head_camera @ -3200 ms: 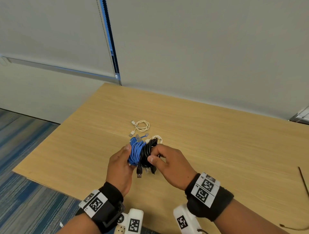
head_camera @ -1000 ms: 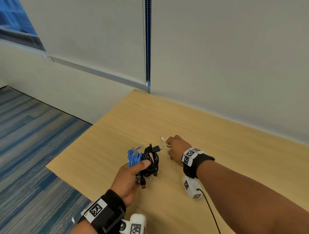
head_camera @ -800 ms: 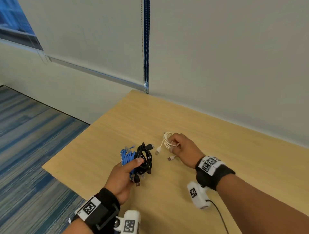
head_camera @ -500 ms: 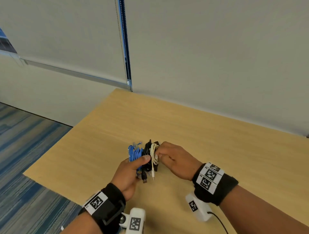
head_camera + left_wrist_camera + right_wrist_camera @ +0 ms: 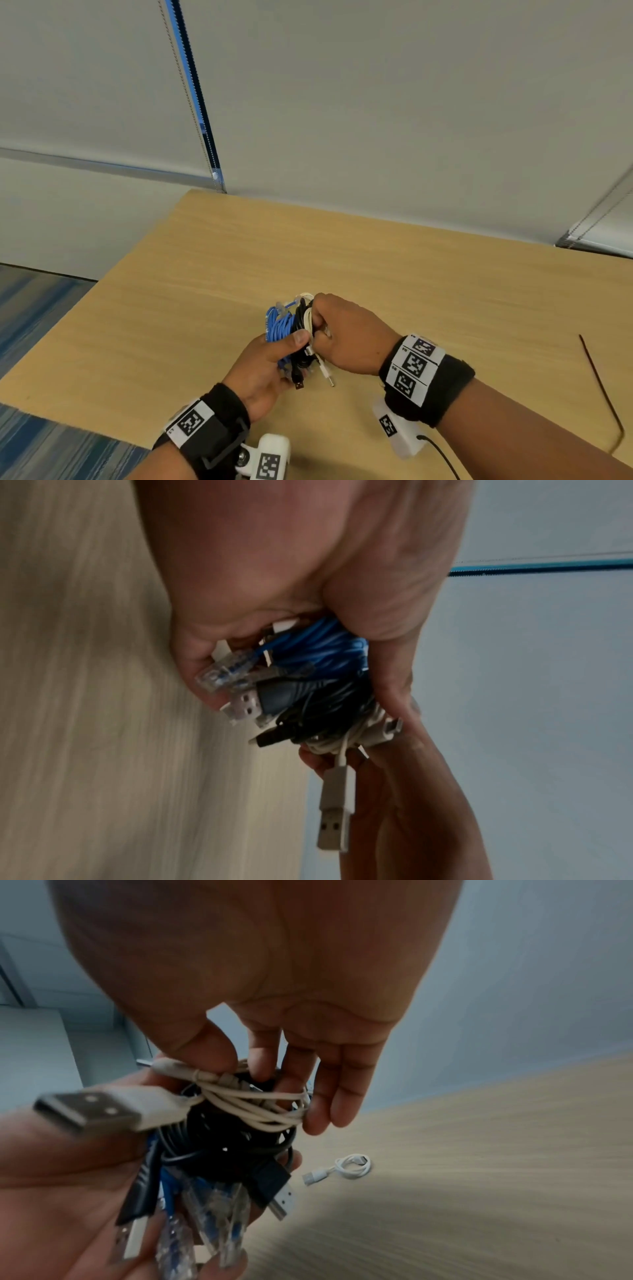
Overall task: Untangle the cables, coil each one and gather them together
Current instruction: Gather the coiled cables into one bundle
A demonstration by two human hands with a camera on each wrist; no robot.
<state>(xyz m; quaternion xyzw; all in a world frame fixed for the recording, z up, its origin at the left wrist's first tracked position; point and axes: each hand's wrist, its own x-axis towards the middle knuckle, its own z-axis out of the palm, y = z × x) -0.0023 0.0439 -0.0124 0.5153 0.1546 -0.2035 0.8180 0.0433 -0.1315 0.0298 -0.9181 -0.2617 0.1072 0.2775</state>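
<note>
My left hand [image 5: 270,359] grips a bundle just above the table: a blue network cable coil [image 5: 279,325] and a black USB cable coil [image 5: 300,318], thumb across them. My right hand [image 5: 346,332] pinches a cream-white cable coil [image 5: 309,317] against the black coil's right side. Its USB plug [image 5: 327,373] dangles below. The left wrist view shows the blue coil [image 5: 329,647], the black coil [image 5: 329,704] and the hanging white plug [image 5: 334,829]. In the right wrist view a second small white cable coil [image 5: 352,1169] lies on the table beyond the bundle; the head view hides it.
The wooden table [image 5: 445,291] ends at the left and near edges, with blue carpet [image 5: 41,325] below. A wall with blinds runs along its far side. A thin dark cable [image 5: 599,383] lies near the right edge.
My right hand reached out, picked the cream-white coil off the table and brought it back against the bundle. My left hand kept hold of the blue and black coils.
</note>
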